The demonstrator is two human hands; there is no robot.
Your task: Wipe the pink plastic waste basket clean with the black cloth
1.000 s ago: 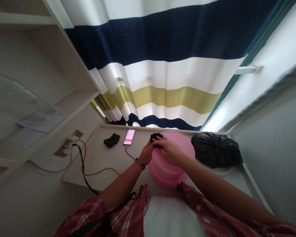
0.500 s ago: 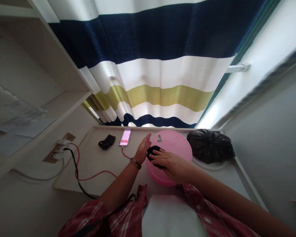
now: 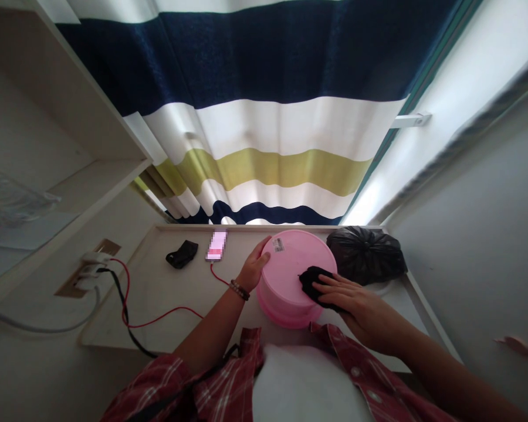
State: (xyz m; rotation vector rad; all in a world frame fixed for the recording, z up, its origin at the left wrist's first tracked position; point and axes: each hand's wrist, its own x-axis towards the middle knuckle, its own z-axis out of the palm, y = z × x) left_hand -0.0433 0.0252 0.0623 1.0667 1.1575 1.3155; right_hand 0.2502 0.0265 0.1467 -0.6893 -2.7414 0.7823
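A round pink plastic basin (image 3: 290,258), with a small label (image 3: 280,245) on its flat face, is tilted with that face up and toward the window. My left hand (image 3: 254,266) grips its left edge, the thumb over the flat face and the other fingers behind, out of sight. Under the fingers of my right hand (image 3: 356,305) a crumpled black cloth (image 3: 314,284) presses on the lower right of that face. A beaded bracelet (image 3: 239,289) circles my left wrist.
On the white desk (image 3: 158,299) lie a phone (image 3: 216,244) with a red cable (image 3: 167,319) and a small black item (image 3: 182,254). A tied black plastic bag (image 3: 365,255) stands right of the basin. Plugs fill a wall socket (image 3: 85,272); a striped curtain (image 3: 264,129) hangs behind.
My right hand has slid the black cloth from the face's left side to its lower right. My left hand has closed on the basin's edge, and the basin has tipped up.
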